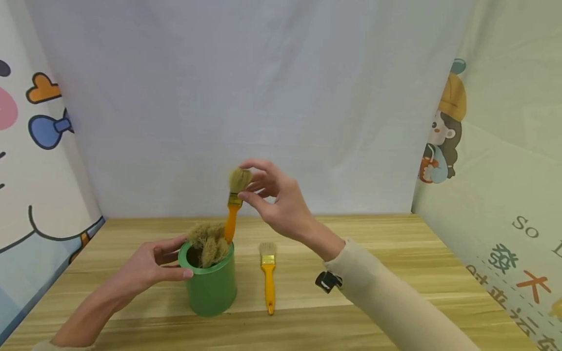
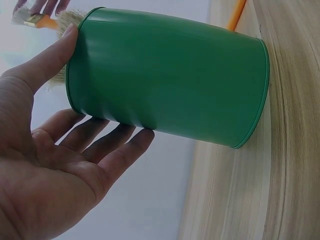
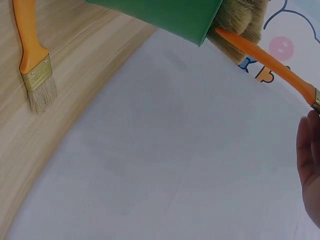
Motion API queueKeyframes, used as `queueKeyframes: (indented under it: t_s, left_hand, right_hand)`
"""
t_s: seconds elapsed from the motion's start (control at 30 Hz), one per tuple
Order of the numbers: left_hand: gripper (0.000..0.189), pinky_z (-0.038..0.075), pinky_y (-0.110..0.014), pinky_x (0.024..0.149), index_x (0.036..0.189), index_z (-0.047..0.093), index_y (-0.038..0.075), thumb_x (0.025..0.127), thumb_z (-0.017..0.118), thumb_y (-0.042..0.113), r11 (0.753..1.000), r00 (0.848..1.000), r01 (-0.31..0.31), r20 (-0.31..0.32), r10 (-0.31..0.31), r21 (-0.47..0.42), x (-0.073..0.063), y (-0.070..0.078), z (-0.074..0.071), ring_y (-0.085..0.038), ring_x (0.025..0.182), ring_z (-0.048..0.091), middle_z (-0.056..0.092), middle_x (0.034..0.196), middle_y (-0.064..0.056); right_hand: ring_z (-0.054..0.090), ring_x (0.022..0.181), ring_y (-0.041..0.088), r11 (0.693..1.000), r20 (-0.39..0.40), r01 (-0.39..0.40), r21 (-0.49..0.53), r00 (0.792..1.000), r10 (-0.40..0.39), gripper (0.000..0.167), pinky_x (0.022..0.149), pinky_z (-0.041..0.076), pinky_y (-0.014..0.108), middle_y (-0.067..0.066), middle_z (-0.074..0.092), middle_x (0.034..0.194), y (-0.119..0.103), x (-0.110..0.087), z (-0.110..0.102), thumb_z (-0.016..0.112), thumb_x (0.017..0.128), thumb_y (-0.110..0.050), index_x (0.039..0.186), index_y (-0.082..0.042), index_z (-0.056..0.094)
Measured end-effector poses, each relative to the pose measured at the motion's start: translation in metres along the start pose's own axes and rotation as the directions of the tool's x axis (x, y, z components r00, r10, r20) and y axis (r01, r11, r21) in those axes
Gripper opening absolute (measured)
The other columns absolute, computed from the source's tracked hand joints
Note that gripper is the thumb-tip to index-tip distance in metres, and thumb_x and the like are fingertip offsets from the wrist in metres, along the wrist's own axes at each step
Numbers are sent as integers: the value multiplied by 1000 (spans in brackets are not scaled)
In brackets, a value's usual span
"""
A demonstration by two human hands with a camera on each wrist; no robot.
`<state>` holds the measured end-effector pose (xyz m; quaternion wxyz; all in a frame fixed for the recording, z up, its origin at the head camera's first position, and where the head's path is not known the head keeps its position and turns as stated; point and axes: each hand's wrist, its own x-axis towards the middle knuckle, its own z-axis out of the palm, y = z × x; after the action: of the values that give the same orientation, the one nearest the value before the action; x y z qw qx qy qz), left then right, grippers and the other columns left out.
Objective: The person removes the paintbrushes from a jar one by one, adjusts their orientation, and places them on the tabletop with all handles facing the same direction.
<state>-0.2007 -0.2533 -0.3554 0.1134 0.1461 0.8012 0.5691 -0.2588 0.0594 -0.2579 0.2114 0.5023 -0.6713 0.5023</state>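
Observation:
My left hand (image 1: 142,267) holds a green can (image 1: 211,292) near its rim, thumb on the near side and fingers along the far side, as the left wrist view also shows. The can stands upright on the table. Bushy tan bristles (image 1: 214,251) stick up out of its mouth. Above and to the right of it, my right hand (image 1: 285,202) pinches a paintbrush (image 1: 230,222) by the metal band, bristles up. That brush's orange handle points down, its tip at the can's rim. Only the edge of my right hand (image 3: 311,165) shows in the right wrist view.
Right of the can, another orange-handled paintbrush (image 1: 270,282) lies flat on the wooden table (image 1: 373,302), bristles towards the back. A pale cloth (image 1: 285,97) hangs behind the table, with printed cloths on both sides. A small black device (image 1: 328,282) sits at my right cuff.

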Motion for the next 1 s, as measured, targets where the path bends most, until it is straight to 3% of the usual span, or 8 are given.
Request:
queueKeyframes:
  t_s: [0.23, 0.4, 0.77, 1.0]
  left_hand:
    - [89, 51, -57, 104, 165, 25, -3, 97, 78, 18, 1000, 1000, -11, 5, 11, -11, 0, 0, 0, -57, 146, 32, 25, 166, -31]
    - [90, 51, -57, 104, 165, 25, -4, 97, 79, 18, 1000, 1000, -16, 1, 16, -8, 1, -1, 1, -57, 146, 33, 25, 166, -32]
    - [89, 52, -55, 104, 165, 26, -4, 97, 79, 18, 1000, 1000, -10, -6, 10, 1, 0, -2, 1, -57, 146, 34, 25, 166, -32]
    - [89, 53, -54, 104, 165, 25, -4, 97, 78, 18, 1000, 1000, -10, 0, 10, -3, 0, -1, 1, -56, 146, 34, 25, 166, -32]
  right_hand:
    - [74, 91, 19, 1000, -46, 6, 3, 999, -6, 48, 74, 62, 41, 13, 76, 107, -5, -3, -12, 73, 95, 9, 138, -4, 56]
    - [74, 89, 19, 1000, -59, -24, -19, 998, 23, 46, 77, 62, 38, 11, 76, 105, -7, -11, -21, 72, 96, 9, 137, -4, 57]
    - [74, 88, 21, 989, -62, -141, -43, 988, 139, 47, 77, 61, 37, 9, 76, 102, 3, -40, -34, 75, 94, 9, 136, -7, 61]
    - [75, 85, 26, 972, -51, -232, -41, 972, 230, 46, 77, 62, 37, 9, 77, 101, 10, -65, -39, 75, 95, 7, 137, -8, 61]
